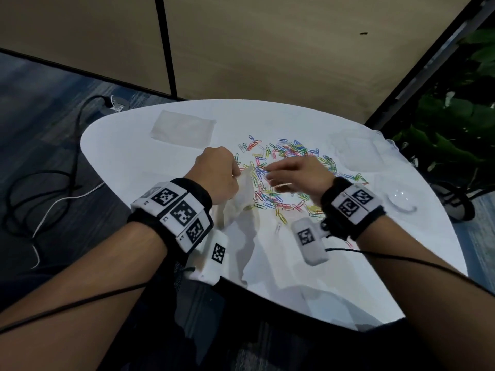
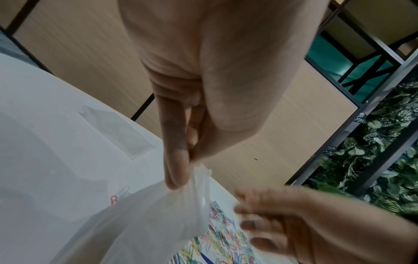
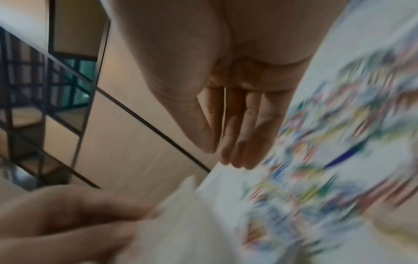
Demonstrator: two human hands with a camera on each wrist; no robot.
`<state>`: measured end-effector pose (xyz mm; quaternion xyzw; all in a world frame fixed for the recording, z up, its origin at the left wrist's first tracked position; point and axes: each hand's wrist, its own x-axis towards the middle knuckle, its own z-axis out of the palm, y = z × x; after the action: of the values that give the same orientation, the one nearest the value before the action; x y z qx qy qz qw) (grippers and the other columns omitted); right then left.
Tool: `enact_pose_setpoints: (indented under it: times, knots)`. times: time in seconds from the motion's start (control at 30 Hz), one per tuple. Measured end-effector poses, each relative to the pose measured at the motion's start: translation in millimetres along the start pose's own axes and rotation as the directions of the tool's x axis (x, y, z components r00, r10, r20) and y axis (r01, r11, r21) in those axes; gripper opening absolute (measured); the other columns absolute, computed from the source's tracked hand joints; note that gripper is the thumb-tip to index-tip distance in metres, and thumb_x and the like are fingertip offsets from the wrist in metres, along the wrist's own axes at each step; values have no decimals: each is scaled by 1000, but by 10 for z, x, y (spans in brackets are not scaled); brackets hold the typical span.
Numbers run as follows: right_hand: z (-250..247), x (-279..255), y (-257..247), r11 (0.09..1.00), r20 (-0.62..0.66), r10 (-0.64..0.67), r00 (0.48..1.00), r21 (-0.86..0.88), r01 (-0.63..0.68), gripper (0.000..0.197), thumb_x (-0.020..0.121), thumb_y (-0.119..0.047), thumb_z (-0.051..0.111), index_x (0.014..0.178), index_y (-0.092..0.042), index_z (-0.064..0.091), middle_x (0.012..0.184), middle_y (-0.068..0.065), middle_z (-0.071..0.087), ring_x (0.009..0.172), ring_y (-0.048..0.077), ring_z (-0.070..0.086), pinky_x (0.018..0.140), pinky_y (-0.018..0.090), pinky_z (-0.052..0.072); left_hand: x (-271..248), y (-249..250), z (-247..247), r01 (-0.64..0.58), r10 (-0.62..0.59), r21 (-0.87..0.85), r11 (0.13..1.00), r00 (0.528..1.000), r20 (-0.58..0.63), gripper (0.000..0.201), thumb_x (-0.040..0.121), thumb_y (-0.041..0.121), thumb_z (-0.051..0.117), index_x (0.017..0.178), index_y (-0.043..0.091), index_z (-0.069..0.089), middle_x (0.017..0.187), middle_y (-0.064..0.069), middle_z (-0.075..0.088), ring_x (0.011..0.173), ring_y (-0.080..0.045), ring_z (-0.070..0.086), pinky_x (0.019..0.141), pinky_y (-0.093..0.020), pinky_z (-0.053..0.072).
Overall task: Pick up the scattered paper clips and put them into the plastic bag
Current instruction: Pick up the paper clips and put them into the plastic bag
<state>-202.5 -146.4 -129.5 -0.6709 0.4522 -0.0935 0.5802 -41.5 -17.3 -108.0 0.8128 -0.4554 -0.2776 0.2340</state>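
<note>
Several coloured paper clips (image 1: pixel 289 170) lie scattered across the middle of the white table (image 1: pixel 134 162). My left hand (image 1: pixel 217 172) pinches the top edge of a thin clear plastic bag (image 1: pixel 241 199), which hangs down toward the table's near side; the left wrist view shows finger and thumb closed on the bag (image 2: pixel 158 218). My right hand (image 1: pixel 292 175) hovers over the clips just right of the bag, fingers straight and together, blurred. In the right wrist view the straight fingers (image 3: pixel 239 128) hold nothing, with the blurred clips (image 3: pixel 328 160) below.
Another flat clear bag (image 1: pixel 183 128) lies at the table's far left. More clear plastic (image 1: pixel 359 153) and a clear round piece (image 1: pixel 401 199) sit at the right. Cables (image 1: pixel 40 199) run over the floor on the left, plants (image 1: pixel 455 116) stand at the right.
</note>
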Motion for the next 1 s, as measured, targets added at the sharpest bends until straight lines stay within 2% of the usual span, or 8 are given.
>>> enact_pose_setpoints:
  times: [0.07, 0.2, 0.27, 0.4, 0.63, 0.73, 0.87, 1.0]
  knots:
    - [-241, 20, 210, 964, -72, 77, 994, -250, -93, 34, 79, -14, 78, 112, -9, 69, 96, 9, 74, 83, 26, 72, 80, 41, 60, 7, -24, -36, 6, -6, -3, 1000, 1000, -8, 30, 83, -2, 57, 102, 9, 78, 97, -13, 74, 94, -29, 72, 87, -37, 61]
    - [-350, -58, 705, 547, -105, 391, 914, -772, -323, 85, 68, -38, 86, 138, -16, 43, 129, 9, 60, 95, 25, 70, 86, 41, 57, -4, -32, -70, 18, -18, 7, 1000, 1000, -8, 30, 84, -2, 57, 103, 10, 78, 101, -13, 74, 95, -30, 72, 87, -38, 61]
    - [-283, -59, 888, 568, -67, 439, 896, -752, -335, 104, 59, -45, 89, 143, -17, 33, 131, 10, 58, 94, 25, 70, 88, 42, 57, -5, -40, -88, 16, -16, 16, 1000, 1000, -10, 30, 84, -3, 56, 102, 9, 78, 99, -13, 74, 92, -30, 72, 85, -38, 62]
    - [-32, 89, 1075, 616, -72, 248, 966, -757, -215, 125, 44, -55, 91, 146, -23, 27, 126, 11, 58, 111, 29, 58, 96, 43, 50, 25, -120, -158, 35, -34, 16, 999, 999, -23, 28, 83, -3, 59, 101, 8, 77, 97, -13, 74, 88, -29, 73, 84, -39, 62]
    - [284, 399, 986, 728, -128, 79, 989, -670, -146, 98, 60, -36, 89, 144, -21, 40, 124, 11, 56, 98, 24, 62, 82, 29, 52, 57, -331, -316, 74, -72, 23, 997, 996, -60, 25, 80, 1, 63, 95, 14, 78, 99, -14, 71, 87, -29, 73, 84, -39, 62]
    - [326, 490, 911, 728, -150, 19, 989, -676, -117, 86, 72, -28, 83, 145, -24, 38, 133, 13, 41, 100, 25, 59, 89, 29, 50, 49, -399, -346, 83, -81, 23, 996, 995, -60, 27, 80, 0, 62, 97, 13, 77, 100, -13, 72, 89, -30, 73, 84, -39, 62]
    - [427, 523, 868, 589, -74, -121, 990, -808, 12, 53, 87, -19, 67, 138, -21, 51, 142, 12, 35, 111, 28, 56, 97, 29, 43, 39, -421, -361, 82, -81, 24, 996, 995, -62, 25, 81, 1, 61, 97, 13, 77, 101, -14, 72, 91, -30, 72, 85, -40, 62]
    - [539, 511, 846, 473, -51, -216, 975, -879, 59, 24, 91, -12, 60, 112, -9, 69, 113, 15, 58, 99, 32, 61, 85, 34, 51, 20, -382, -357, 69, -67, 32, 997, 996, -50, 26, 81, -1, 61, 97, 11, 78, 96, -14, 74, 89, -31, 72, 85, -39, 62]
